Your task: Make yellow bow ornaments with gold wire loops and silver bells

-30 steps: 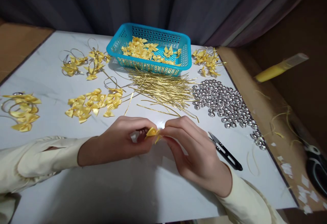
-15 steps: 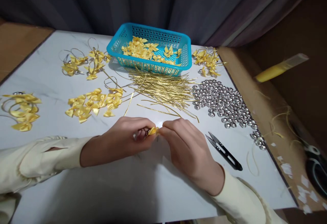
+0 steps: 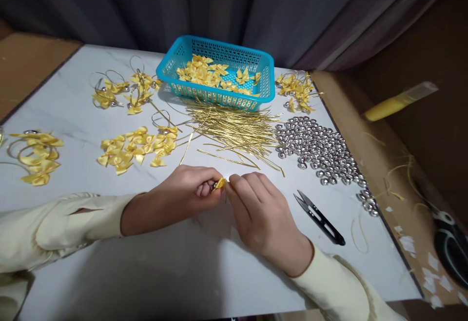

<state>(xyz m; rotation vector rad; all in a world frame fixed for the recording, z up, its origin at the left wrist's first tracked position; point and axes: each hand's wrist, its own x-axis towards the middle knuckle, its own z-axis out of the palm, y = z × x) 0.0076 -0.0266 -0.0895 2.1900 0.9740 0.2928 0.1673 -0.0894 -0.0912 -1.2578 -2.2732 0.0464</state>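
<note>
My left hand [image 3: 179, 189] is closed in a pinch on a small yellow satin ribbon bow [image 3: 220, 183]. A dark shiny bit shows beside the bow, partly covered by the fingers. Against the bow's right side, my right hand [image 3: 261, 211] has its thumb and fingers pressed together; what they grip is hidden. Beyond the hands lie loose yellow bows [image 3: 137, 145] and a pile of gold cords [image 3: 234, 128]. Black thread snips [image 3: 321, 219] rest to the right of my right hand.
A blue plastic basket [image 3: 219, 91] with yellow bows stands at the back. Small silver bell-like pieces [image 3: 318, 145] spread along the right. Bows with cord loops [image 3: 40, 157] lie at left, more [image 3: 298, 89] at back right. Scissors [image 3: 451, 243] and a yellow-filled tube [image 3: 400, 101] are beyond the table's right edge.
My right hand has turned slightly and its wrist has shifted left, its fingers still beside the bow. My left hand still pinches the bow. The whole view has shifted a little.
</note>
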